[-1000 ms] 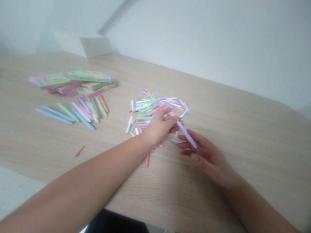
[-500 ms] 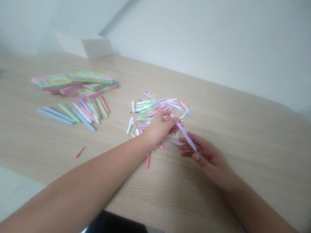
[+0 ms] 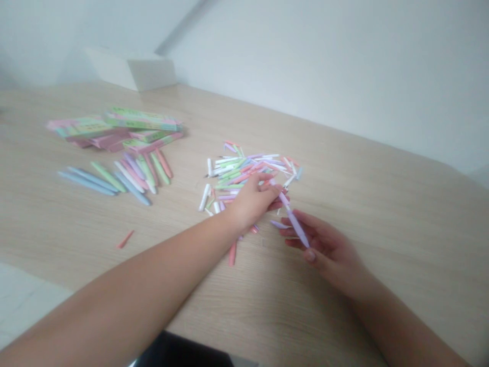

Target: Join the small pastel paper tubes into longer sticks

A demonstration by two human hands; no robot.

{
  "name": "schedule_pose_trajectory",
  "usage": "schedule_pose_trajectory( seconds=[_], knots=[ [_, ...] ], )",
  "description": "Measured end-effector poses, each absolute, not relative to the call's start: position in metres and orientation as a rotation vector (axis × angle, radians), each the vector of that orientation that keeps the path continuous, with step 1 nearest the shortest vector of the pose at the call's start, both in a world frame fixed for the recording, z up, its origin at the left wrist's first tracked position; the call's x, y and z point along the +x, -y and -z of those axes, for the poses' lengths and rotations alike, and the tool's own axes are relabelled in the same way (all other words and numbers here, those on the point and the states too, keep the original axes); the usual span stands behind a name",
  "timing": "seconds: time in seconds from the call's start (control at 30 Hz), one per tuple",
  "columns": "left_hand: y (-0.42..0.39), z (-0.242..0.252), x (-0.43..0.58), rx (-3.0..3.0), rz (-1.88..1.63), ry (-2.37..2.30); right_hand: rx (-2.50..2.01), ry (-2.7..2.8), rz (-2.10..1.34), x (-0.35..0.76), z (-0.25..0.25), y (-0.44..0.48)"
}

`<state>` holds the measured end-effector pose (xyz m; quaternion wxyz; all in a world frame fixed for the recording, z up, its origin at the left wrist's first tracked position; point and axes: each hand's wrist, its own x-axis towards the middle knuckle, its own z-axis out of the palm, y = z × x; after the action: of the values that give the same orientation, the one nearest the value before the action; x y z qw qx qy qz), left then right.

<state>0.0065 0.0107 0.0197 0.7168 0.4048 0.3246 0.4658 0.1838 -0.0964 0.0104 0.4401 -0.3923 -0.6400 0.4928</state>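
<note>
My left hand [image 3: 262, 196] is closed on the upper end of a purple pen [image 3: 293, 219], which slants down to the right. At the pen's lower end is my right hand [image 3: 324, 247], its thumb and fingers apart around the tip. A second purple piece [image 3: 279, 224] shows at the fingertips of my right hand; whether they touch it is unclear. Under and behind my left hand spreads a pile of pastel pen parts [image 3: 233, 171] in white, green, purple, coral and blue.
Several assembled-looking pastel pens [image 3: 109, 178] lie at the left, below stacked pink and green boxes [image 3: 141, 120]. A small coral piece [image 3: 125, 239] lies nearer the front edge. A white block-like object [image 3: 153, 74] stands at the back by the wall.
The lower end of the purple pen has shifted slightly down, and a paler section now shows along it. My right thumb has moved slightly down; my left hand has barely moved.
</note>
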Motion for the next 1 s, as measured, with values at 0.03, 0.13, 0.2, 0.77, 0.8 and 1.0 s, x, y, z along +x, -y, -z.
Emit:
schedule_pose_trajectory(
  seconds=[0.03, 0.13, 0.2, 0.77, 0.8, 1.0],
  knots=[
    [-0.01, -0.021, 0.006, 0.891, -1.022, -0.729, -0.991, 1.586, -1.202, 0.184, -0.01, 0.096],
    [-0.008, -0.026, 0.005, 0.879, -0.987, -0.767, -1.01, 1.583, -1.156, 0.185, -0.009, 0.094],
    [-0.008, -0.027, 0.004, 0.875, -0.98, -0.779, -1.01, 1.576, -1.143, 0.185, -0.008, 0.093],
    [-0.013, -0.017, 0.006, 0.827, -1.028, -0.657, -1.174, 1.473, -0.99, 0.183, -0.009, 0.091],
    [-0.015, -0.016, 0.006, 0.829, -1.028, -0.648, -1.202, 1.465, -0.968, 0.182, -0.01, 0.092],
    [-0.021, -0.011, 0.002, 0.879, -0.96, -0.567, -1.376, 1.444, -0.71, 0.19, -0.017, 0.096]
  ],
)
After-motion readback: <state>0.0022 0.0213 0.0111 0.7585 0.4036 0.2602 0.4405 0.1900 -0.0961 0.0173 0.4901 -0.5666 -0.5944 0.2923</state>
